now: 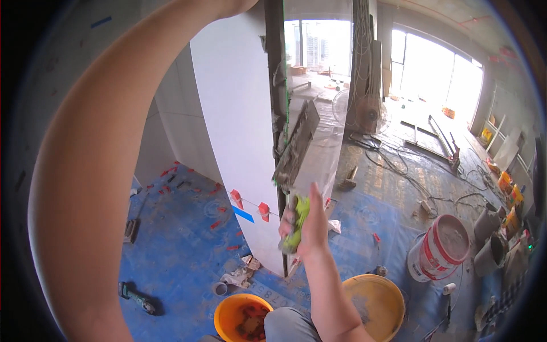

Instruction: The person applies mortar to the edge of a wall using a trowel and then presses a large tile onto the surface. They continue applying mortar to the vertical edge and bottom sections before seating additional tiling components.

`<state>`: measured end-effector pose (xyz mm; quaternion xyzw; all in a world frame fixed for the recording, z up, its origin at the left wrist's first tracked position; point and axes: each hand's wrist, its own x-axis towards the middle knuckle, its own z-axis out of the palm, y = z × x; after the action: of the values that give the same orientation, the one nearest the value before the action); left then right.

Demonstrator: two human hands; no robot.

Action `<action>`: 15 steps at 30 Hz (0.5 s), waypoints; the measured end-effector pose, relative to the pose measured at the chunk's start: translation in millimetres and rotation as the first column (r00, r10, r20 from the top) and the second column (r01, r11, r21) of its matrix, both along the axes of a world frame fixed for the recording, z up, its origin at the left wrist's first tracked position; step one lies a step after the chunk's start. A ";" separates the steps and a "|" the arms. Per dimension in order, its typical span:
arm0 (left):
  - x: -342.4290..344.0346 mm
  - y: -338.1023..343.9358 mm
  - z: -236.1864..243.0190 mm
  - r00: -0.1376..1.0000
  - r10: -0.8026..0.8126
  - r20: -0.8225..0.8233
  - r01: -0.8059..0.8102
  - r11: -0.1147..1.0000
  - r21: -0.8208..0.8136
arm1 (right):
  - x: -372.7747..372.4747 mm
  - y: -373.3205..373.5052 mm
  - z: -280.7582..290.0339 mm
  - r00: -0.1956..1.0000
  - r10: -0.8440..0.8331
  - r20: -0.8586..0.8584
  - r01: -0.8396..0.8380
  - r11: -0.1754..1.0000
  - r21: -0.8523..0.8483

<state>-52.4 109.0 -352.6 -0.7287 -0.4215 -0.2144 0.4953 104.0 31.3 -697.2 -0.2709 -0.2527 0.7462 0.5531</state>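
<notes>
My right hand [312, 228] is wrapped round the green handle of a notched trowel [299, 139]. The trowel's blade, smeared with grey mortar, points upward along the edge of a tall white panel [231, 102]. Grey mortar [277, 74] runs down that edge, beside a glossy, reflective sheet [325, 134]. High up, my left hand [231, 4] is at the upper part of the white panel; the top of the picture cuts off its fingers. Red tile-levelling wedges [264, 211] and a strip of blue tape [243, 215] sit on the panel's lower part.
An orange bucket [231, 305] and a yellow bucket [399, 296] stand close by my knees. A hammer [350, 179] and a green power tool [137, 299] lie on the floor. To the right are a white and red pail [421, 251], cables [399, 165] and a metal frame [427, 149].
</notes>
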 end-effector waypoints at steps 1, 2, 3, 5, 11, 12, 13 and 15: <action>-0.5 2.6 -1.5 0.998 0.005 0.063 -0.005 1.000 0.003 | 4.9 5.4 6.0 1.000 -0.008 0.002 0.008 0.999 -0.049; 0.9 -0.4 1.4 0.998 0.011 0.058 -0.011 1.000 0.008 | 9.5 10.7 6.9 0.999 0.015 0.041 -0.014 1.000 -0.012; 3.9 -6.2 5.0 0.989 0.087 0.121 -0.078 0.994 -0.080 | 12.9 19.6 16.1 0.999 0.017 0.041 -0.017 1.000 -0.005; 12.5 -10.7 0.2 0.971 0.159 0.177 -0.129 0.977 -0.171 | 20.9 43.4 31.7 0.971 -0.225 0.077 0.225 0.974 -0.001; 18.2 -33.4 -16.0 0.868 0.190 0.458 -0.023 0.938 -0.346 | 60.0 12.2 -2.5 0.990 -0.090 -0.112 0.092 0.996 0.015; 17.2 -31.6 -18.5 0.867 0.190 0.461 -0.023 0.939 -0.343 | 58.0 -0.5 -15.1 0.993 -0.071 -0.091 0.070 0.997 -0.009; 16.0 -30.5 -21.3 0.864 0.176 0.471 -0.019 0.948 -0.319 | 50.8 -11.6 -28.0 0.996 -0.048 -0.074 0.046 0.998 -0.036; 16.7 -28.2 -22.2 0.863 0.165 0.478 -0.022 0.956 -0.292 | 37.2 -21.7 -56.2 0.999 -0.015 -0.033 0.015 1.000 0.002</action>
<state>-35.7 80.8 -374.7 -0.6892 -0.5957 -0.3093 0.2731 141.1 9.6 -753.4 -0.2598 -0.2425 0.7459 0.5633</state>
